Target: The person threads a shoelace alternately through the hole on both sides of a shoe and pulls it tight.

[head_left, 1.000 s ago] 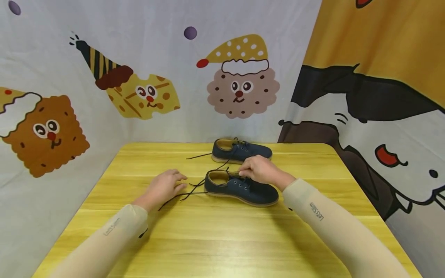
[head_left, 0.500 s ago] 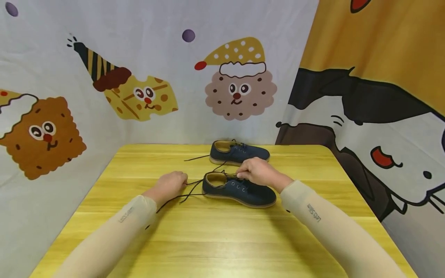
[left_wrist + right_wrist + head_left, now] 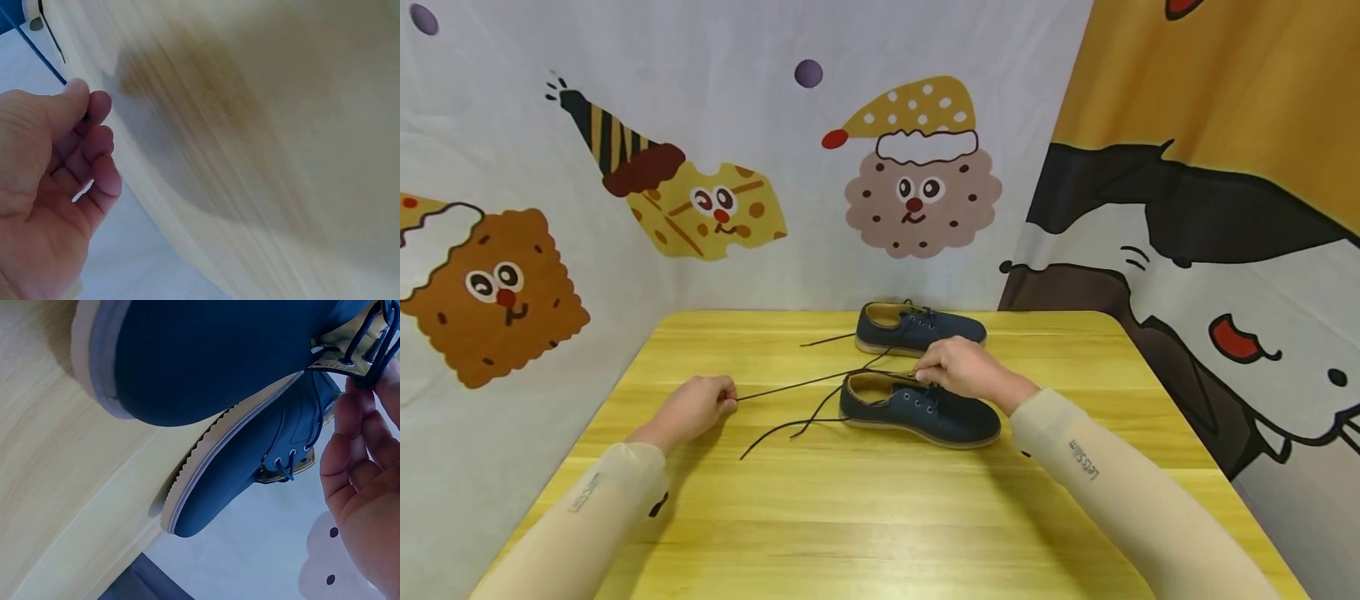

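A navy lace-up shoe (image 3: 955, 417) with a tan lining and pale sole lies on its sole, toe to the right. My left hand (image 3: 688, 408) pinches the end of its black shoelace (image 3: 805, 384) between thumb and fingertips, left of the shoe. The lace runs taut over the shoe's opening. In the left wrist view, the shoelace (image 3: 40, 55) disappears between the fingertips. My right hand (image 3: 962, 367) pinches the upper edge of the shoe's eyelet flap. The right wrist view shows the flap (image 3: 334, 359) and laces at its fingertips, which partly hide the grip.
A matching navy shoe (image 3: 951, 327) stands behind, toe also right, with a loose lace (image 3: 827, 340) trailing left. Another loose lace end (image 3: 767, 435) from the near shoe curves over the wooden table (image 3: 850, 517). A cartoon-printed curtain (image 3: 737, 283) hangs behind the table.
My left hand has gone from open fingers beside the laces to pinching one lace, then drawn it left until it is straight. The right hand stays at the shoe.
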Motion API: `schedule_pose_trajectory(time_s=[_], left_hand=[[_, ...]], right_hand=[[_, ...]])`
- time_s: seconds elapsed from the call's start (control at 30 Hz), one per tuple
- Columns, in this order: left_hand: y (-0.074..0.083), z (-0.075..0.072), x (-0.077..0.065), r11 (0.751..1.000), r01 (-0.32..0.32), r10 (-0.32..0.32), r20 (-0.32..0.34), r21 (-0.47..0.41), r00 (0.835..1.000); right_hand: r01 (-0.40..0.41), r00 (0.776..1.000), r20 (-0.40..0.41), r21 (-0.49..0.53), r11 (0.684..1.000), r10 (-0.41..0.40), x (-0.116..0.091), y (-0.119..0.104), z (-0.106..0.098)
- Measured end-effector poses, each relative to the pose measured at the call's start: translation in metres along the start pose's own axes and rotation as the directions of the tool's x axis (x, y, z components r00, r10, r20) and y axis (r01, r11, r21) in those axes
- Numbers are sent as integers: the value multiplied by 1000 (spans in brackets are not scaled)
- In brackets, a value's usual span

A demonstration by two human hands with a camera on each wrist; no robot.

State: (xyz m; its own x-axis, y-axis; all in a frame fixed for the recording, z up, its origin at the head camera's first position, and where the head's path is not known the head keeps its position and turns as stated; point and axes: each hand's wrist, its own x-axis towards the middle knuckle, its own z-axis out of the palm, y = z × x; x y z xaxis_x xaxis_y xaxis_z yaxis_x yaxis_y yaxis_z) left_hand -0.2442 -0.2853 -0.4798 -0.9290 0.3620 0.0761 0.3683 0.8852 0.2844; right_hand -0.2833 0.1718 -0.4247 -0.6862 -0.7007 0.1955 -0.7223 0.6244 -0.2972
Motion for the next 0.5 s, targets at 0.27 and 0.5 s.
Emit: schedule_pose_trajectory(time_s=[0.27,0.5], left_hand=[[23,-29,-9,902,96,-147,-91,-421,985],[61,-80,-11,566,-64,14,-68,-822,998]], right_hand=[[-36,999,20,10,999,36,-4,-1,2],[-82,995,-50,29,996,84,-13,-9,3]])
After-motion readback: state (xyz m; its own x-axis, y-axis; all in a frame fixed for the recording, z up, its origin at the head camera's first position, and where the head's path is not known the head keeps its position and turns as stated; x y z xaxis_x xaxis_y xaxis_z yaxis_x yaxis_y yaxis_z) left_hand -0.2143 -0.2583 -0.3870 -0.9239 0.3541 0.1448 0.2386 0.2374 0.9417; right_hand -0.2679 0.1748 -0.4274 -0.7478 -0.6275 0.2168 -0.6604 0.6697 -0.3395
